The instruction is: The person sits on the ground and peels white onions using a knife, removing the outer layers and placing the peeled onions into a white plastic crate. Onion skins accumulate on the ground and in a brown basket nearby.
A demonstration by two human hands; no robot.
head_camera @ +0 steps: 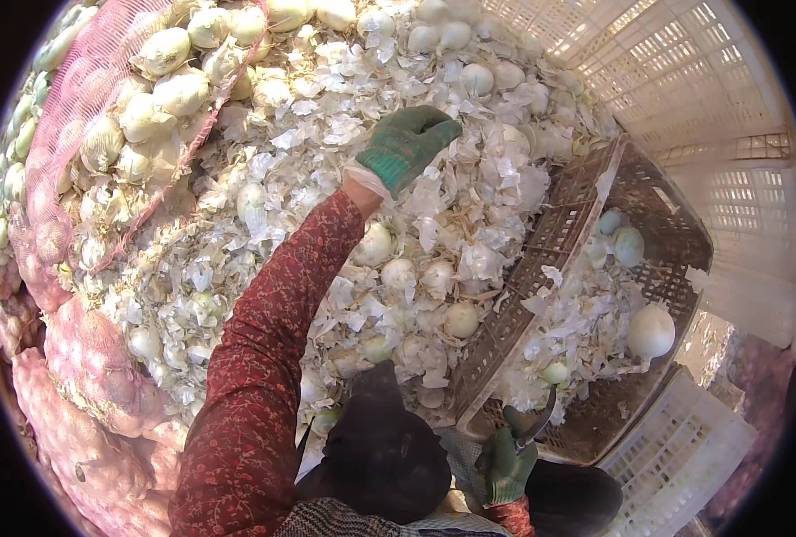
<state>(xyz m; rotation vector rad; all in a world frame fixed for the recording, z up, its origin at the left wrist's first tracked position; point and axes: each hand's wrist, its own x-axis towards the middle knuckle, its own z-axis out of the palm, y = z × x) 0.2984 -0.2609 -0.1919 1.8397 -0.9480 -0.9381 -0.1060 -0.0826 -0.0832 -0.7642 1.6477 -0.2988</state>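
My left hand [409, 144], in a green knit glove, reaches out over a wide heap of white onion skins [344, 127]. Its fingers are bent, and their inner side is hidden, so I cannot tell whether it holds anything. Near my lap my right hand [509, 456], gloved too, grips a small curved knife [539, 423] with its blade pointing up and away. Just beyond the blade lies a small onion [554, 373]. A brown plastic crate [599, 429] holds skins and several white onions, among them a large one [650, 331]. More white onions [374, 245] lie in the heap.
An open pink mesh sack [69, 127] with unpeeled onions [164, 52] lies at upper left. Full mesh sacks [82, 436] are at lower left. White plastic crates [680, 74] stand at upper right, with another [680, 450] at lower right. My dark-clothed knees [384, 450] are close to the heap.
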